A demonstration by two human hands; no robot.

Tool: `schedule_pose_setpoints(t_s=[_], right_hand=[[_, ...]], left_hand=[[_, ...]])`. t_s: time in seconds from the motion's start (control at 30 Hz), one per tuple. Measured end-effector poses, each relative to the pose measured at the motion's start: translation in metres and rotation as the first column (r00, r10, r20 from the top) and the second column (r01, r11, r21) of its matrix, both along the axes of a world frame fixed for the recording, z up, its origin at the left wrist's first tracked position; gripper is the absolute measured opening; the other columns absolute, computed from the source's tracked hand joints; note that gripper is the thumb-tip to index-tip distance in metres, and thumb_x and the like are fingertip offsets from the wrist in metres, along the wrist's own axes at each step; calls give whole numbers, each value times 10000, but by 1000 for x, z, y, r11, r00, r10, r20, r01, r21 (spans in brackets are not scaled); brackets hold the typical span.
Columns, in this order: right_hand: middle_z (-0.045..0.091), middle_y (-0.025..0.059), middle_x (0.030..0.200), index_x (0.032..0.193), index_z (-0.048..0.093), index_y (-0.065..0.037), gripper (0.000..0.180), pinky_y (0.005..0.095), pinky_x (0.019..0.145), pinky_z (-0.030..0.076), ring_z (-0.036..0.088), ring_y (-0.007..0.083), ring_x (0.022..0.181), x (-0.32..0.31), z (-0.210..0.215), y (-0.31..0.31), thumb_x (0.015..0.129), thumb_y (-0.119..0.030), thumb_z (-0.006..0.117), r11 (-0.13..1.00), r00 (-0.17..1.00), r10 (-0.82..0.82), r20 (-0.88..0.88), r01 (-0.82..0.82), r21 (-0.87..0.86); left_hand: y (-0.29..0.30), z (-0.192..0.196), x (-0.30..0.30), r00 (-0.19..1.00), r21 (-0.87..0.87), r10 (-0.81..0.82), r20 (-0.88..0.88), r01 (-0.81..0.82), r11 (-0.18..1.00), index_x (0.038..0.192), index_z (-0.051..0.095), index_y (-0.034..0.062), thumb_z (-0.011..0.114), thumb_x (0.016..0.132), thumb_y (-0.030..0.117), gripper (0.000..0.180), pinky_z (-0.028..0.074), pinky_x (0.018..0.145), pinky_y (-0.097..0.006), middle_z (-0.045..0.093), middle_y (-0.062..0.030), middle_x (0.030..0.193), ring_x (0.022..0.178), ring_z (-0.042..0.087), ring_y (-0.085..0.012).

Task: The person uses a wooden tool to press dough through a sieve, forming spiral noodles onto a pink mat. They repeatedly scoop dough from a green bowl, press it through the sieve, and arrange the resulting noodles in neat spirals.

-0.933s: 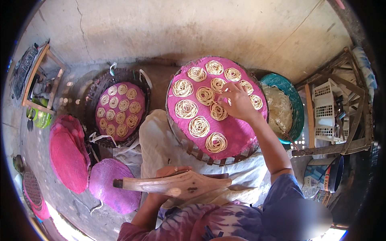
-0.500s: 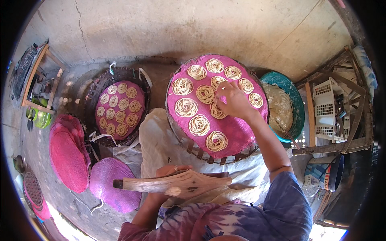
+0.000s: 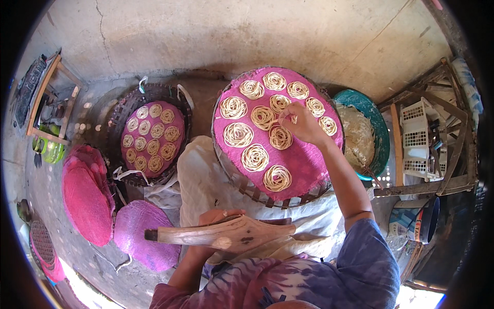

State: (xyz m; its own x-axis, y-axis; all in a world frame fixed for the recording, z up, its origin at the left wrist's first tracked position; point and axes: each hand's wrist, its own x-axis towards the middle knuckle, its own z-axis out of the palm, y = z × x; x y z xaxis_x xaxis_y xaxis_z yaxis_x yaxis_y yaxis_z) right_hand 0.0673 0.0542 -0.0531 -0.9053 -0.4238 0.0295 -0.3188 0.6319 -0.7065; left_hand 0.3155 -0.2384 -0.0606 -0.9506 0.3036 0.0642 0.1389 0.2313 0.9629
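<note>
A round basket tray (image 3: 232,180) in front of me is covered by a pink cloth (image 3: 309,170). Spiral coils of pale dough strands lie spread over the cloth. My right hand (image 3: 304,124) hangs over the middle of it with bent fingers pinched together, just above and right of a coil (image 3: 280,137). A small pale bit shows at the fingertips, too small to name. My left hand (image 3: 218,216) is closed around a carved wooden hand press (image 3: 226,237), held crosswise close to my body; the press partly hides the fingers.
To the left, a dark basket (image 3: 116,126) holds more coils on pink cloth. Stacked pink cloth pads (image 3: 87,201) and a purple one (image 3: 146,237) lie nearer. Right of the tray stand a teal basin (image 3: 378,129) of pale dough and a wooden rack (image 3: 396,149). A wall (image 3: 231,36) closes the far side.
My right hand has shifted slightly right and drawn its fingers together, leaving the coil beneath more visible. My left hand and the press stay almost still.
</note>
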Motion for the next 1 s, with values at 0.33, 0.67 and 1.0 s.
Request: schedule_pose_setpoints(t_s=[0.33,0.67,1.0], right_hand=[[655,99,952,944,704,-26,214,351,809,475,588,186,892,-9,-2,10,862,-224,710,996,994,-80,72,77,50],[634,121,1113,926,728,-110,175,507,961,436,604,317,1089,-17,-5,-2,836,-248,669,966,989,-68,-132,98,238],[611,91,1160,906,736,-157,121,517,1008,397,556,318,1143,-17,10,-25,826,-191,652,872,971,38,-237,84,483]], left_hand=[[0,-4,-3,1000,71,11,-10,-10,997,1147,678,53,714,785,256,417,510,718,-363,710,-108,886,801,683,-268],[2,-10,-4,1000,32,-1,-19,2,999,1132,681,74,744,716,313,484,495,660,-371,684,-93,825,713,658,-276],[3,-7,-6,1000,44,5,-5,-5,999,1126,681,70,731,740,269,437,497,652,-371,677,-100,820,706,651,-282]])
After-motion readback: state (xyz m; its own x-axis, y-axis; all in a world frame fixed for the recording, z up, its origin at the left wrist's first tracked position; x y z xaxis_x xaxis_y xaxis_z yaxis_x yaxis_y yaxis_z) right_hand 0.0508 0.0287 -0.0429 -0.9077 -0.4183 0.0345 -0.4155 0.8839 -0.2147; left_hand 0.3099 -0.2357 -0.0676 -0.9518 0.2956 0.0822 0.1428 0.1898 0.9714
